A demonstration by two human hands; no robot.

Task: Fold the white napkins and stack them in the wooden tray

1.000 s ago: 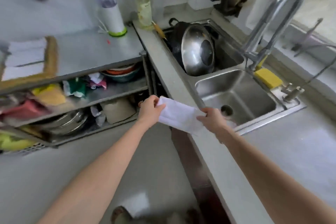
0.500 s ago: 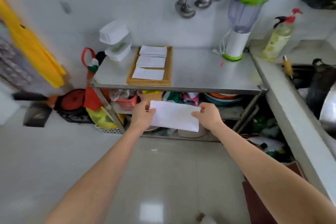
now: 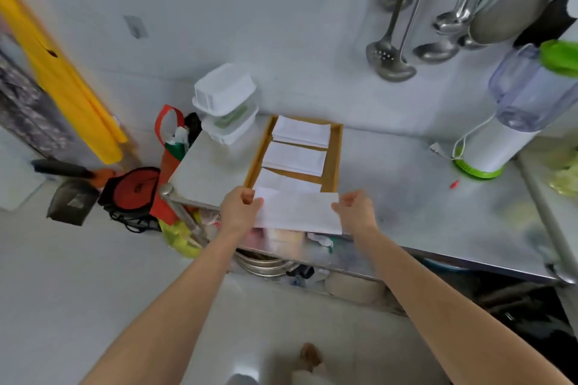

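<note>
A folded white napkin (image 3: 297, 212) is stretched flat between both hands, just above the near end of the wooden tray (image 3: 335, 153). My left hand (image 3: 239, 208) pinches its left edge and my right hand (image 3: 355, 211) pinches its right edge. Inside the tray lie three piles of folded white napkins: a far one (image 3: 301, 131), a middle one (image 3: 294, 158) and a near one (image 3: 283, 181) partly hidden by the held napkin.
The tray rests on a steel table (image 3: 422, 206) with cluttered shelves below. Stacked plastic containers (image 3: 226, 103) stand left of the tray, a blender (image 3: 513, 112) at the right. Ladles (image 3: 394, 50) hang on the wall. Bags (image 3: 137, 194) sit on the floor at the left.
I turned from the sink counter to the steel table and came closer. Both hands carried the napkin forward, from in front of the shelves to over the tray's near end.
</note>
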